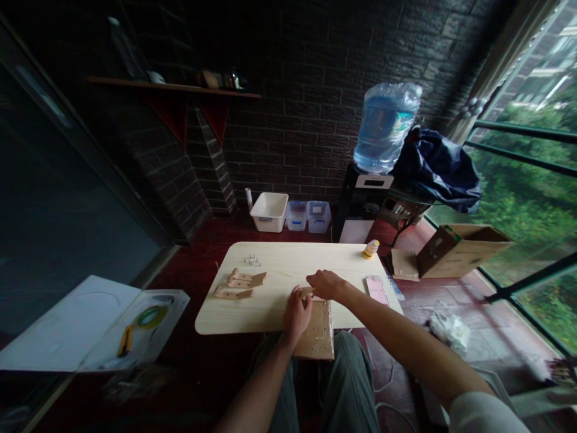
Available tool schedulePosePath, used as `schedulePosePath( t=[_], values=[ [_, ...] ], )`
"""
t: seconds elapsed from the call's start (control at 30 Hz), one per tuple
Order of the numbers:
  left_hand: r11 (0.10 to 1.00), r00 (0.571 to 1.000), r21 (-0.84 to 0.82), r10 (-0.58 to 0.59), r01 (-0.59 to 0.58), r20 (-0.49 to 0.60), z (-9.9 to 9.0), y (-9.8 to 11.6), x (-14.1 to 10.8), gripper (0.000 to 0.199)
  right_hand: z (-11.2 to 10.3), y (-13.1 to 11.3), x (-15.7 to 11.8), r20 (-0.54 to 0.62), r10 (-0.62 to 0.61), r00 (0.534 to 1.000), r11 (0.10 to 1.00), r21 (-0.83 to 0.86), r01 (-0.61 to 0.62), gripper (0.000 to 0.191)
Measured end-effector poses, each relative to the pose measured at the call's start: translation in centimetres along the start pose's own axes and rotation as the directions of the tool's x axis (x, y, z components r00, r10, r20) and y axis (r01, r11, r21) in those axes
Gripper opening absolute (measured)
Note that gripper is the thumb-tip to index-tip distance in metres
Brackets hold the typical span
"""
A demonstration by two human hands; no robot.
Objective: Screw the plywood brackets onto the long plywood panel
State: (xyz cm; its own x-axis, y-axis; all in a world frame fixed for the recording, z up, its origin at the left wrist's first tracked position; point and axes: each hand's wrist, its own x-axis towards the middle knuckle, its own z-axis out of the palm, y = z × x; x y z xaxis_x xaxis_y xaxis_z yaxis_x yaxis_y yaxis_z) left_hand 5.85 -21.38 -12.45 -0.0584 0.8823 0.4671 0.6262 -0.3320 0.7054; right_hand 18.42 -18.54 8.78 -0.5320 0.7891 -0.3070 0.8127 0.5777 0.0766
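My left hand (297, 313) is closed on a small light wooden piece (306, 292) at the front of the table. The piece lies at the far end of a flat cardboard sheet (315, 337), which reaches over the table edge toward my lap. Just above the wood, my right hand (326, 284) is closed in a fist. A small yellowish bit shows beneath it, too small to name. Left of my hands, several L-shaped wooden pieces (234, 293) with holes lie on the table (279, 258). Several small screws (251, 260) are grouped behind them.
A yellow-based container (370, 249) stands at the far right corner, a pink paper (377, 290) nearer. An open plastic case (148, 325) lies at left. Plastic bins (269, 211), a water dispenser (366, 192) and a cardboard box (460, 252) stand beyond the table.
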Motion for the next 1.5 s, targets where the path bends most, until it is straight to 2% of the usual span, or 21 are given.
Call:
schedulePosePath(
  t=[0.33, 0.47, 0.6, 0.73, 0.93, 1.1, 1.27, 1.37, 1.5],
  values=[
    [1.000, 1.000, -0.014, -0.001, 0.001, 0.003, -0.2, 0.3, 0.0, 0.040, 0.4, -0.8, 0.7, -0.023, 0.064, 0.998, 0.998, 0.020, -0.064, 0.029],
    [1.000, 1.000, -0.017, -0.005, 0.005, 0.014, -0.3, 0.3, 0.1, 0.041, 0.5, -0.9, 0.8, -0.018, 0.094, 0.995, 0.995, 0.015, -0.094, 0.036],
    [1.000, 1.000, -0.028, 0.000, 0.000, 0.013, -0.3, 0.2, 0.0, 0.040, 0.5, -0.6, 0.5, 0.005, 0.033, 0.999, 0.999, 0.017, -0.033, 0.044],
    [1.000, 1.000, -0.022, 0.017, -0.017, 0.007, -0.2, 0.1, 0.0, 0.037, 0.3, -0.2, 0.3, 0.027, 0.000, 1.000, 1.000, -0.005, 0.000, 0.036],
    [1.000, 1.000, 0.005, -0.011, 0.011, 0.008, -0.1, 0.1, 0.0, 0.039, -0.4, -0.1, 0.1, -0.004, 0.032, 0.999, 0.999, -0.020, -0.032, 0.026],
    [0.999, 0.999, 0.002, -0.045, 0.045, 0.003, -0.1, 0.3, -0.1, 0.043, -0.2, -0.1, 0.2, -0.021, 0.041, 0.999, 0.999, -0.011, -0.041, 0.027],
    [1.000, 1.000, -0.005, -0.025, 0.025, 0.006, -0.1, 0.2, 0.0, 0.043, 0.3, -0.4, 0.4, -0.037, 0.071, 0.997, 0.997, 0.013, -0.070, 0.026],
    [1.000, 1.000, -0.008, -0.008, 0.008, 0.000, 0.0, 0.0, -0.1, 0.042, 0.5, -0.4, 0.5, -0.036, 0.081, 0.996, 0.996, 0.023, -0.081, 0.030],
    [1.000, 1.000, 0.007, -0.001, 0.001, -0.004, 0.2, -0.2, -0.1, 0.042, 0.7, -0.2, 0.4, -0.025, 0.025, 0.999, 1.000, 0.000, -0.025, 0.040]
  ],
)
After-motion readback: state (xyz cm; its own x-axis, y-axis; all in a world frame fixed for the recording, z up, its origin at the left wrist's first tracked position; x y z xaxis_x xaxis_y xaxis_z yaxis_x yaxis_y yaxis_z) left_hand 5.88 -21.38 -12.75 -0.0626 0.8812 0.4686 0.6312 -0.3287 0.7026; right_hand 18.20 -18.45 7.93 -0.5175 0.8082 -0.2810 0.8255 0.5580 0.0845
